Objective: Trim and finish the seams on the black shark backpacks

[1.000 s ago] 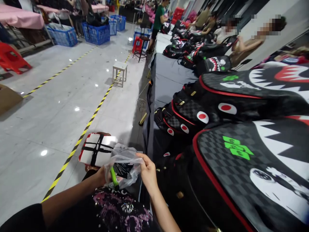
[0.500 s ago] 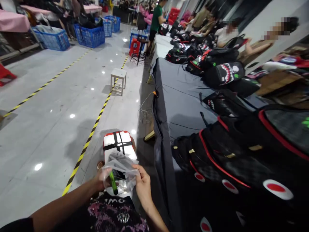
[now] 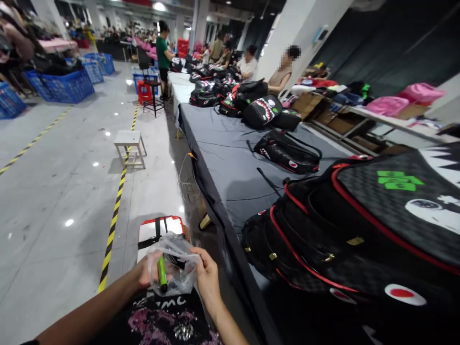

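Note:
My left hand is closed at the left side of a clear plastic bag, its fingers partly covered by the film. A bright green stick with a black end, like a marker, lies against that hand; whether it is inside the bag I cannot tell. With thumb and fingers, my right hand pinches the bag's right upper edge. Something dark shows through the film between the hands. Just beyond the bag, a white block with a red rim and black straps is partly hidden by it.
To my right runs a long table with grey cloth, bearing a large black backpack with red piping and several more bags. A small stool stands on the floor by striped tape. Blue crates are far left; people work along the table.
My view has swung up and to the right, showing more of the table and backpack. Both hands keep hold of the bag, and the green stick stands a little more upright.

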Demonstrator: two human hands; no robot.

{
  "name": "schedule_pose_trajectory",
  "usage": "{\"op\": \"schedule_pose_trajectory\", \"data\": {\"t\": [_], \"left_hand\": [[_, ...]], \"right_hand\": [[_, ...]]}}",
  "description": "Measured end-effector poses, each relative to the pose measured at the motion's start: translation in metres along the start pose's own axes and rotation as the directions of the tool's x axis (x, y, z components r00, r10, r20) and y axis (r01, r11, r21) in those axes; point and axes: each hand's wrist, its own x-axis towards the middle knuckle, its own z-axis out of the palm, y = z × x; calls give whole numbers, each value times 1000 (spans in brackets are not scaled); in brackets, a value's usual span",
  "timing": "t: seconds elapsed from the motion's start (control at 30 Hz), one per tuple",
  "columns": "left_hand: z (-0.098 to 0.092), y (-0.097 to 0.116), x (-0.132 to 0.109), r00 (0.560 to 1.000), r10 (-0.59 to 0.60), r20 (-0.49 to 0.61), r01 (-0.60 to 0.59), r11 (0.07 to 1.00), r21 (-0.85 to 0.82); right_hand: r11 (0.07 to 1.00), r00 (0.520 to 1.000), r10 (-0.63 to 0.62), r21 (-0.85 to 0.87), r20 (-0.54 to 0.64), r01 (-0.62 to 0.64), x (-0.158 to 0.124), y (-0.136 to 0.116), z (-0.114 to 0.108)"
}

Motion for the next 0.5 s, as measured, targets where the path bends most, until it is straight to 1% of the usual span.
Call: {"op": "schedule_pose_trajectory", "data": {"t": [0.07,0.1,0.2,0.33,0.43,0.5], "left_hand": [[21,21,15,998,4,-65,3,995,98],[31,33,21,997,-3,-74,14,990,140],[62,66,44,1000,-13,1,12,975,221],[99,107,78,995,20,101,-45,967,250],[125,133,95,993,42,111,-72,958,278],[138,149,102,994,57,95,-84,949,305]], "right_hand": [[1000,1000,-18,23,3,18,25,-5,-4],[999,1000,-22,29,-3,22,37,-9,-7],[998,996,-61,11,-72,62,69,-21,-20],[984,975,-179,-40,-129,175,111,-42,-36],[968,957,-248,-78,-152,238,139,-57,-41],[965,951,-259,-90,-169,247,155,-62,-41]]}}
